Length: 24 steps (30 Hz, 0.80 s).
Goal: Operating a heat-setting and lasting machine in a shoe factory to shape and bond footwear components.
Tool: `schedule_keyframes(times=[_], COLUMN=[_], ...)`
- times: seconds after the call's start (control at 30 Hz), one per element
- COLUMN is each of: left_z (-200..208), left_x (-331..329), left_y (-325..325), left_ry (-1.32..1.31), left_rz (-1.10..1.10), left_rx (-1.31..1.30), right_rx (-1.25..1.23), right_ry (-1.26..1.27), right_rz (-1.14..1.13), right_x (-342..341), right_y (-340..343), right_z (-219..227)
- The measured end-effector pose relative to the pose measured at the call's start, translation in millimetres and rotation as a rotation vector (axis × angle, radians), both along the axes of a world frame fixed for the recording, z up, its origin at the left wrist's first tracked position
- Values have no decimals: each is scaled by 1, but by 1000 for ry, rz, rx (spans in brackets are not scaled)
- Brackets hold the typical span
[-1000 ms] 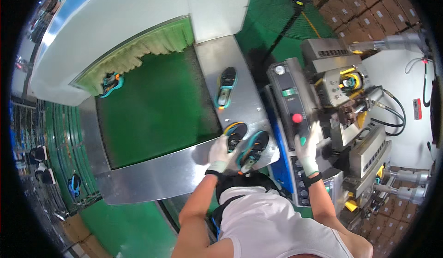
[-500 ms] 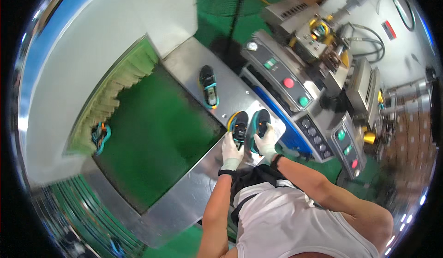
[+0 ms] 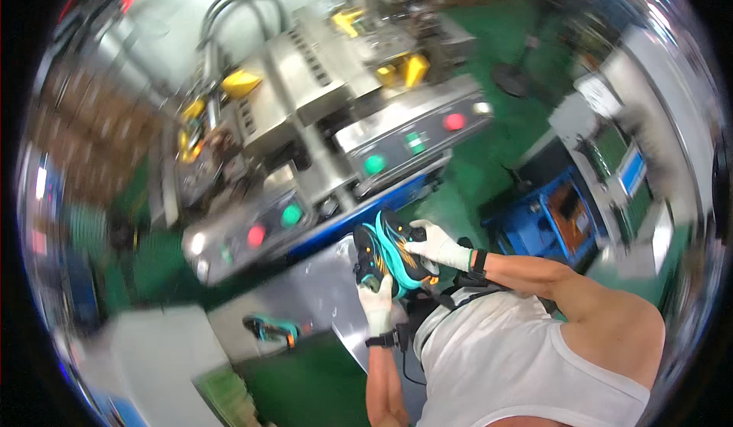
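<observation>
White-gloved, wearing a white sleeveless top (image 3: 519,366) and black wristbands (image 3: 479,264). Gripping, with the left hand (image 3: 376,303), a black shoe with orange flecks and a turquoise sole (image 3: 365,248) by its lower end, with fingers and thumb closed in on it. Gripping, with the right hand (image 3: 437,245), a second black shoe with orange accents and a thick turquoise sole (image 3: 396,235) across its dark upper, with the fingers bent in on it rather than spread. Cannot tell the exact placing of every fingertip, being small and partly hidden. Holding both shoes side by side and touching, with the turquoise soles turned toward each other, in front of the body and by the corner of a shiny silver sheet-metal table (image 3: 290,290). Cannot tell whether raised above the metal or resting on it.

Lying on that table, to the left and well apart from the held pair, a third black shoe with a turquoise sole and an orange end (image 3: 269,329). Below that, a flat green belt (image 3: 313,385), beside a white painted housing (image 3: 160,358) with a ragged green cloth curtain (image 3: 225,395).

Facing a long grey metal machine (image 3: 328,91) with bright yellow parts (image 3: 241,83) and two dark control panels (image 3: 412,148), each bearing red and green buttons. To the right, a blue-framed cart (image 3: 527,225) on green floor (image 3: 496,38); far left, blurred brown cartons (image 3: 99,110).
</observation>
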<state>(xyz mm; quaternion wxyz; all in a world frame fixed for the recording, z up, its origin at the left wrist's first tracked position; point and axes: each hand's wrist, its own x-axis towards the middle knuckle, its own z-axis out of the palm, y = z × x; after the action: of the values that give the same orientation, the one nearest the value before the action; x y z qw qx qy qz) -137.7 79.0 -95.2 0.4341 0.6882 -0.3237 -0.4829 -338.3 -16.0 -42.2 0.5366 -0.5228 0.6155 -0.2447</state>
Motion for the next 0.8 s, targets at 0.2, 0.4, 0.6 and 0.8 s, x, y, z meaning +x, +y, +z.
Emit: schedule_keyframes(times=[0.2,0.4,0.6,0.8], left_z=[59,156,190,150], left_x=[-131,-304,-517,-712], left_y=[-64,-102,-145,-215], left_ry=[-20,-45,90,-169], left_rz=[-525,-1104,-1295,-1357], left_rx=[-128,-85,-432,-815], right_rx=[-64,-265,-501,-171], right_ry=[-33,-20,477,795], right_rz=[-483,-1213,-1505,-1448], right_x=[-179,-326,-485,-649], right_y=[51,152,210,160], right_z=[79,122,176,131])
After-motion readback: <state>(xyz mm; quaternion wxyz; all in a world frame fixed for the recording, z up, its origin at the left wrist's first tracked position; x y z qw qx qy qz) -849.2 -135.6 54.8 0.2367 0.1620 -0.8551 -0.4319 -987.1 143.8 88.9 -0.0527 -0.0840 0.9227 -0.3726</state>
